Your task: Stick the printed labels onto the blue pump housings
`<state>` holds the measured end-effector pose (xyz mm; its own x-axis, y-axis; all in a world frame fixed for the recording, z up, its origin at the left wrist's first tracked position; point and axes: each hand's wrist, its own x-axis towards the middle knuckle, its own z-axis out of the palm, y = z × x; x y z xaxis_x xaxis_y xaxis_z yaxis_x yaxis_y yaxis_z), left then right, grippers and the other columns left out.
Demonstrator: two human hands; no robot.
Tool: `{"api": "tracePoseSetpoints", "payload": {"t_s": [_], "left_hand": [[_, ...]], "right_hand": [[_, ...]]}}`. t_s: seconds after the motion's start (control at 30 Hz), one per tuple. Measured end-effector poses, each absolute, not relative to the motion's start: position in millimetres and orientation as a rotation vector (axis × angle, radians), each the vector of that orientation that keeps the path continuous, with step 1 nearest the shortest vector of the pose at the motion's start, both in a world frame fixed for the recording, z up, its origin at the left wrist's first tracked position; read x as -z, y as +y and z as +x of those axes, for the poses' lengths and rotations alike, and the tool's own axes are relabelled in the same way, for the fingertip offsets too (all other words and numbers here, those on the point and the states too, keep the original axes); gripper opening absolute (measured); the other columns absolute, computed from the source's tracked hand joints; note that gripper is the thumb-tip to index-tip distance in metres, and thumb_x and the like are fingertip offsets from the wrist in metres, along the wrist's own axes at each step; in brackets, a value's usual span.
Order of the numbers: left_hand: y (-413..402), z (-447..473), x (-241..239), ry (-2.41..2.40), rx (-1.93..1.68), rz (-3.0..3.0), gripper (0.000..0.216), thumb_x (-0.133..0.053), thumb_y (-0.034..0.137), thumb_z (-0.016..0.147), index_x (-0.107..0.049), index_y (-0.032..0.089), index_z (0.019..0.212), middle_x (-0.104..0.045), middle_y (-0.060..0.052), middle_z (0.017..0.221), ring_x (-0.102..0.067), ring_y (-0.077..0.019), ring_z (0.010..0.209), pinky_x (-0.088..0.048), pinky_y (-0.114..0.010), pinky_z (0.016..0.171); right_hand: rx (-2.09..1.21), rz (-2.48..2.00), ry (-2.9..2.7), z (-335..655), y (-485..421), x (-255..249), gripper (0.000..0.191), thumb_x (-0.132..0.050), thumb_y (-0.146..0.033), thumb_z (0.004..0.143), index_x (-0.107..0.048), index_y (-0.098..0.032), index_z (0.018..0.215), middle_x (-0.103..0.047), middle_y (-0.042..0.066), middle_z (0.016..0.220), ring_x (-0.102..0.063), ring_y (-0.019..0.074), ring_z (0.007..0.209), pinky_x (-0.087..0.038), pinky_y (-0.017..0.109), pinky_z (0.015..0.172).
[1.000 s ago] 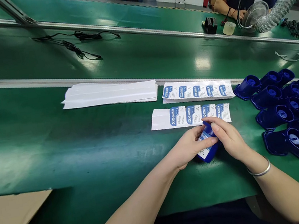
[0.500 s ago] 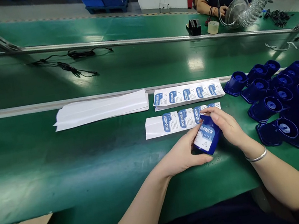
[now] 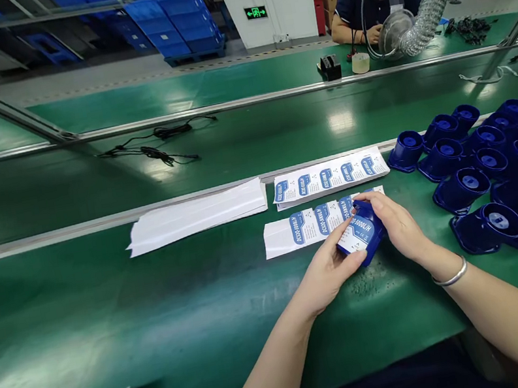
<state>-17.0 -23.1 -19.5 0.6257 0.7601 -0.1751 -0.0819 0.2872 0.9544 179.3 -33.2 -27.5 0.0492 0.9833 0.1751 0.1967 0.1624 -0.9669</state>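
A dark blue plastic housing (image 3: 373, 247) is held between my two hands over the green bench, its face with a blue-and-white label (image 3: 356, 235) tilted up towards me. My left hand (image 3: 333, 267) grips its left and lower side, thumb along the near edge. Around the far right side curl the fingers of my right hand (image 3: 396, 224). Just behind the housing lies a label strip (image 3: 279, 238), with several printed labels and a bare white end at its left. My right hand covers part of that strip.
Several blue housings (image 3: 470, 182) stand grouped at the right. Beyond the strip lie a stack of label sheets (image 3: 330, 177) and white backing strips (image 3: 198, 216). Black cables (image 3: 162, 150) rest past the metal rail. A person (image 3: 358, 12) sits across the bench beside a flexible duct (image 3: 430, 0).
My view has tilted up and shifted, showing more of the background. My left thumb has come up onto the housing's near edge. Both hands still hold the housing.
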Motion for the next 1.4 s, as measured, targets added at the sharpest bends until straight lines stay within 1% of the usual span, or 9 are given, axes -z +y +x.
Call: {"api": "tracePoseSetpoints", "payload": {"t_s": [0.33,0.47,0.63,0.77,0.97,1.1,1.2,1.3,1.4], "left_hand": [[-28.9,-10.7,30.8,0.957,-0.875,1.833,0.073,-0.071,0.023,0.078,-0.04,0.021,0.143,-0.049,-0.016,0.147,-0.047,-0.0319,0.138,-0.038,-0.051,0.116],[-30.2,-16.5,21.1,1.141,-1.113,1.892,0.06,-0.073,0.031,0.077,-0.048,0.021,0.13,-0.059,-0.013,0.132,-0.057,-0.0293,0.124,-0.045,-0.046,0.109],[-16.5,-60.0,-8.0,1.582,-1.338,1.87,0.054,-0.071,0.041,0.081,-0.05,0.023,0.128,-0.061,-0.011,0.127,-0.059,-0.0274,0.119,-0.047,-0.042,0.104],[1.7,-132.1,-19.9,2.112,-1.148,1.754,0.054,-0.069,0.047,0.081,-0.054,0.021,0.126,-0.066,-0.01,0.122,-0.064,-0.0284,0.112,-0.051,-0.041,0.098],[16.3,-226.2,-21.7,2.49,-0.616,1.613,0.063,-0.068,0.041,0.082,-0.054,0.014,0.137,-0.066,-0.02,0.129,-0.06,-0.0421,0.121,-0.049,-0.055,0.101],[17.2,-230.0,-18.9,2.627,-0.649,1.603,0.073,-0.06,0.038,0.087,-0.041,0.003,0.148,-0.042,-0.032,0.151,-0.04,-0.0499,0.14,-0.035,-0.065,0.111],[17.6,-198.7,-5.1,2.367,-0.755,1.981,0.066,-0.049,0.038,0.094,-0.038,0.0,0.147,-0.035,-0.032,0.154,-0.028,-0.0443,0.149,-0.024,-0.062,0.12],[17.5,-152.9,21.1,1.922,-0.609,2.24,0.059,-0.049,0.038,0.095,-0.042,0.012,0.148,-0.044,-0.019,0.156,-0.036,-0.0289,0.148,-0.032,-0.046,0.121],[14.9,-113.9,49.8,1.708,-0.476,2.323,0.058,-0.048,0.033,0.096,-0.039,0.014,0.151,-0.038,-0.017,0.161,-0.03,-0.0275,0.152,-0.033,-0.046,0.121]], "right_hand": [[-0.969,-1.277,-1.266,170.4,-35.5,39.5,0.05,-0.033,-0.06,0.103,-0.06,-0.026,0.127,-0.064,0.007,0.13,-0.058,0.0246,0.122,-0.043,0.043,0.11],[-1.175,-1.191,-1.171,170.4,-35.4,51.2,0.056,-0.03,-0.065,0.102,-0.051,-0.028,0.138,-0.057,0.011,0.138,-0.06,0.0266,0.117,-0.06,0.037,0.076],[-1.058,-1.17,-1.208,176.6,-27.4,65.2,0.053,-0.039,-0.063,0.1,-0.056,-0.023,0.131,-0.06,0.016,0.13,-0.064,0.0274,0.101,-0.057,0.033,0.055],[-0.89,-1.323,-1.345,176.9,-27.3,63.8,0.047,-0.038,-0.058,0.103,-0.06,-0.022,0.124,-0.066,0.011,0.111,-0.062,0.0186,0.07,-0.057,0.038,0.065],[-0.462,-1.319,-1.688,171.9,-27.7,61.8,0.033,-0.045,-0.045,0.103,-0.059,-0.023,0.123,-0.062,0.012,0.124,-0.058,0.0289,0.117,-0.049,0.049,0.101],[-0.26,-1.295,-1.808,172.8,-24.2,68.8,0.029,-0.049,-0.039,0.102,-0.059,-0.022,0.124,-0.061,0.013,0.123,-0.057,0.0291,0.118,-0.047,0.051,0.104],[-0.137,-1.297,-1.886,167.9,-17.7,68.6,0.03,-0.05,-0.036,0.102,-0.06,-0.021,0.126,-0.061,0.014,0.124,-0.057,0.0302,0.118,-0.047,0.052,0.103],[-0.008,-1.311,-2.043,152.8,-4.1,62.3,0.032,-0.05,-0.035,0.101,-0.061,-0.02,0.128,-0.057,0.016,0.134,-0.05,0.034,0.128,-0.044,0.055,0.105],[0.12,-1.305,-2.208,131.2,15.3,57.3,0.032,-0.052,-0.035,0.1,-0.064,-0.02,0.126,-0.051,0.017,0.145,-0.043,0.0379,0.136,-0.039,0.06,0.108]]}}
